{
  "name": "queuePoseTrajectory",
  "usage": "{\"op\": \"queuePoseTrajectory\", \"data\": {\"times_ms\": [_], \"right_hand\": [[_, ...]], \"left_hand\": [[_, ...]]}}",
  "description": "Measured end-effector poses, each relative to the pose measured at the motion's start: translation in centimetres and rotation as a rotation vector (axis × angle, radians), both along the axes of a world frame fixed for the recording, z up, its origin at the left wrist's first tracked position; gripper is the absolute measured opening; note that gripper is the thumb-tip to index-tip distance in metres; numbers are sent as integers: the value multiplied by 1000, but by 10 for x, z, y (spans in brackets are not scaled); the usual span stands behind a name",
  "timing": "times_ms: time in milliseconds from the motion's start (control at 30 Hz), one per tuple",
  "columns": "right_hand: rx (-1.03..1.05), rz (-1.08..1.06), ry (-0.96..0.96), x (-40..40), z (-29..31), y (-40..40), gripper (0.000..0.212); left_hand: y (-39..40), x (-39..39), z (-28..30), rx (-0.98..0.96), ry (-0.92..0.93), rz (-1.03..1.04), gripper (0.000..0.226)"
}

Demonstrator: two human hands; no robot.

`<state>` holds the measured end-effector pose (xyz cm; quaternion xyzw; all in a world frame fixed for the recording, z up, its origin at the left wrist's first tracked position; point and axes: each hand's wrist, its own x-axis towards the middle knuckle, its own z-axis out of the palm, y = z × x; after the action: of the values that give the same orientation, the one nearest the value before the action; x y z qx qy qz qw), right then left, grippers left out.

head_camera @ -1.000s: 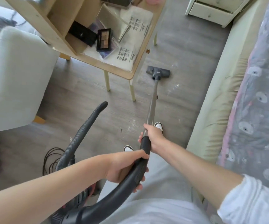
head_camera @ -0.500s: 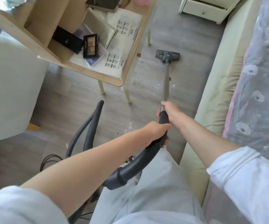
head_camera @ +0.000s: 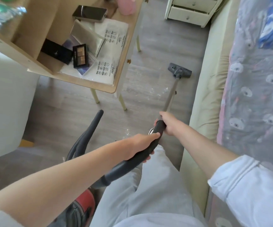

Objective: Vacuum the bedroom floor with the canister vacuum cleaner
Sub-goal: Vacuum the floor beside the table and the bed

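- Right hand (head_camera: pixel 168 123): fingers curled round the top of the black handle (head_camera: pixel 150 145), where it meets the metal wand (head_camera: pixel 171 94); arm stretched forward, pale sleeve pushed up the forearm.
- Left hand (head_camera: pixel 139 148): wrapped round the curved black handle lower down, just behind the right hand; thumb laid along its upper side.
- Metal wand: straight, slanting forward and down from the right hand to the floor head (head_camera: pixel 179 72).
- Floor head: grey, flat on the wooden floor (head_camera: pixel 157 51), near the bed base (head_camera: pixel 204 89) and beside the table's front corner.
- Hose (head_camera: pixel 86 136): black, ribbed, arching up at the left of the person's legs.
- Canister (head_camera: pixel 83 205): red and black body, low in view beside the left leg, partly hidden by the left forearm.
- Floor: grey boards, pale specks of debris scattered near the wand and by the shoe (head_camera: pixel 151 131).
- Table (head_camera: pixel 99 86): light wood, pale legs; carries a makeup palette (head_camera: pixel 80 55), a phone (head_camera: pixel 89 13), printed plastic bags (head_camera: pixel 106 71) and a pink cup (head_camera: pixel 127 4).
- Chair (head_camera: pixel 6 104): white, upholstered, at far left.
- Bed: patterned grey cover (head_camera: pixel 253 95) along the right side.
- Drawer unit (head_camera: pixel 191 11): cream, at the top of the view beyond the floor head.
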<state>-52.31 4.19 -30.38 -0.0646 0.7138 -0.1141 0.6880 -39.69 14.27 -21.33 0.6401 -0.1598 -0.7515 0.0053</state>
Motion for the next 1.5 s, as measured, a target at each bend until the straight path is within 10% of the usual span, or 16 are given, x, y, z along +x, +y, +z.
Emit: {"op": "queuePoseTrajectory", "data": {"times_ms": [400,1167,1500], "right_hand": [[95,-64,-206,61,59,108,16],[-163,242,86,-32,-1,-344,27],[-16,229,-12,-9,-2,-257,19]], "left_hand": [[91,95,78,184,33,-45,51],[-325,-68,-15,-218,-27,240,48],[-234,-39,19,60,7,181,59]]}}
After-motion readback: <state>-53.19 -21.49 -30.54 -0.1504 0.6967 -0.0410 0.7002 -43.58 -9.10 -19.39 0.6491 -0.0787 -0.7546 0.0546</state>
